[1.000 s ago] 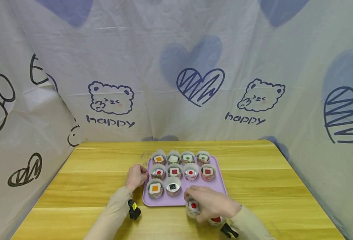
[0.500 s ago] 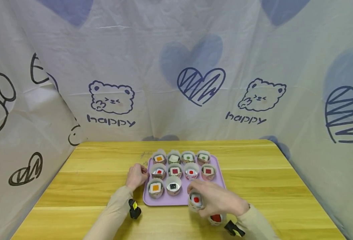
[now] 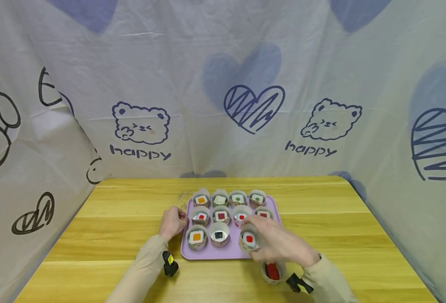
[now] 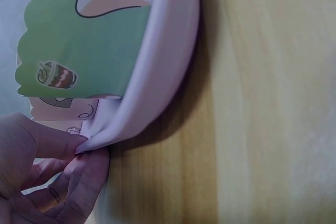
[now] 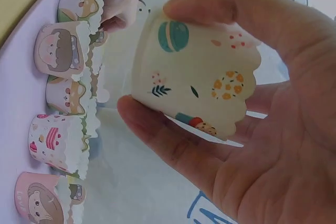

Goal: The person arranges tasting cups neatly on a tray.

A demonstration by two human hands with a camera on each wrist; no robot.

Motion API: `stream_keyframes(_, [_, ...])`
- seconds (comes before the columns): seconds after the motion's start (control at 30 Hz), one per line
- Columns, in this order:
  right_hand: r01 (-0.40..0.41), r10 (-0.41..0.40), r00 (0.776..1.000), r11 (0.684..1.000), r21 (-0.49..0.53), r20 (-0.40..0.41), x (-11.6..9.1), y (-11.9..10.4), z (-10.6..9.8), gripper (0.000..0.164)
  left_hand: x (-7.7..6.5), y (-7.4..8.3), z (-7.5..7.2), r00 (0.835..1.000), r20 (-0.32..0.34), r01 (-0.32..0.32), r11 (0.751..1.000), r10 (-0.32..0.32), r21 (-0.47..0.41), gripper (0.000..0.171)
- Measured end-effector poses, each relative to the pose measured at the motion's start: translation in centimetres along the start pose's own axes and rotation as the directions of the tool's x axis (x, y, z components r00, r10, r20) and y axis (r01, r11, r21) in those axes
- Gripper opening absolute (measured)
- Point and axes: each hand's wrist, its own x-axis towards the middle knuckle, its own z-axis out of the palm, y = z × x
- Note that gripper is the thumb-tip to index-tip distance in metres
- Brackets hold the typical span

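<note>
My right hand (image 3: pixel 281 242) holds a paper baking cup (image 5: pixel 197 74) by its sides, between thumb and fingers. The cup is cream with small printed pictures, and a white piece with a red square (image 3: pixel 249 239) sits inside. It is over the front right part of a lilac tray (image 3: pixel 217 255), beside the cup with a black-topped piece (image 3: pixel 218 235). At the tray's left edge, my left hand (image 3: pixel 172 223) pinches the rim (image 4: pixel 165 51) between thumb and fingers. A green printed cup (image 4: pixel 94 45) stands close by that rim.
Several paper cups with white, orange-, red- and green-topped pieces stand in rows on the tray. One cup with a red piece (image 3: pixel 272 271) stands on the wooden table (image 3: pixel 340 235) in front of the tray, near my right wrist. A printed cloth (image 3: pixel 192 126) hangs behind the table.
My right hand has carried the cup forward from the tray's front edge to over the tray. The red-piece cup on the table now shows more fully. My left hand stays at the rim.
</note>
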Motion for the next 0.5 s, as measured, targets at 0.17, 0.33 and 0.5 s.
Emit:
stream_keyframes(0.17, [-0.001,0.000,1.000,0.999,-0.034,-0.021,0.6,0.6,0.0,0.054,0.1,0.0,0.0,1.000,-0.001,0.001,1.000,-0.001,-0.005,0.012])
stream_keyframes(0.33, [0.027,-0.029,0.999,0.997,-0.075,-0.016,1.6,1.6,0.5,0.048,0.1,-0.1,0.0,1.000,0.002,0.001,1.000,-0.001,-0.010,0.012])
stream_keyframes(0.5, [0.048,-0.050,0.999,0.991,-0.121,-0.010,2.7,2.6,1.2,0.047,0.1,-0.2,0.2,1.000,0.005,-0.004,1.000,0.004,-0.007,0.011])
